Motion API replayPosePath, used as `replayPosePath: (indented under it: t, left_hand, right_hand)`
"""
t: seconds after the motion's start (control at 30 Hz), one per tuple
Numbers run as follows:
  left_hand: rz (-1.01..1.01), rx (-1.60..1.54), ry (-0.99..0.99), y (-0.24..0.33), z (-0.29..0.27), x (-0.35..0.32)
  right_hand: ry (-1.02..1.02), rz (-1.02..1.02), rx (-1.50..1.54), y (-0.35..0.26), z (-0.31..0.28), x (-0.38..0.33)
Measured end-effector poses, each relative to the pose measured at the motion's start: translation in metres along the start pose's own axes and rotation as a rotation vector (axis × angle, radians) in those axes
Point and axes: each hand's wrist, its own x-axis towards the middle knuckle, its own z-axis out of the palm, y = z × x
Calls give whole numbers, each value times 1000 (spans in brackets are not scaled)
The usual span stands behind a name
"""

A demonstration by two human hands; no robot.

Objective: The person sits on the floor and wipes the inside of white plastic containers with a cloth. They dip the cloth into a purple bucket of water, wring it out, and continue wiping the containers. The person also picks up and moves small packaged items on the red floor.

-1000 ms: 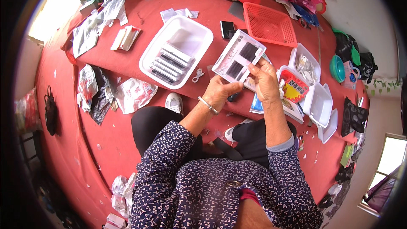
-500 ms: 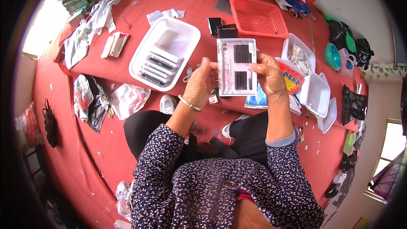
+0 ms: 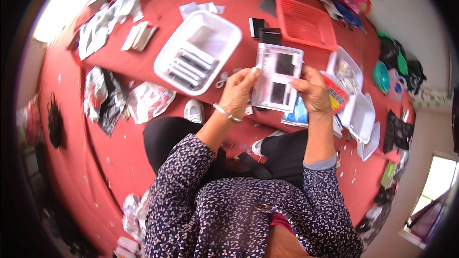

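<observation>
Red table, cluttered: your left hand and right hand pinch 1 flat clear packet by opposite edges; light, flexible, likely slippery—keep to the edges.

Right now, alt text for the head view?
Seen from above, a seated person's left hand and right hand hold a pale rectangular card with dark panels over a red surface. A white tray of dark strips lies at left, a red basket beyond, crumpled wrappers around.

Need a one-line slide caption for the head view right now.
Both hands, left hand and right hand, hold a clear flat packet above a red table, white tray nearby.
</observation>
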Motion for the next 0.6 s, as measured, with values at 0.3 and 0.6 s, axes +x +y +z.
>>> replayPosePath:
  t: [0.3, 0.6]
  left_hand:
    - [103, 255, -12, 6, 0, -7]
    - [7, -141, 61, 5, 4, -2]
  right_hand:
    - [11, 132, -69, 2, -5, -8]
    - [140, 77, 128, 11, -8, 4]
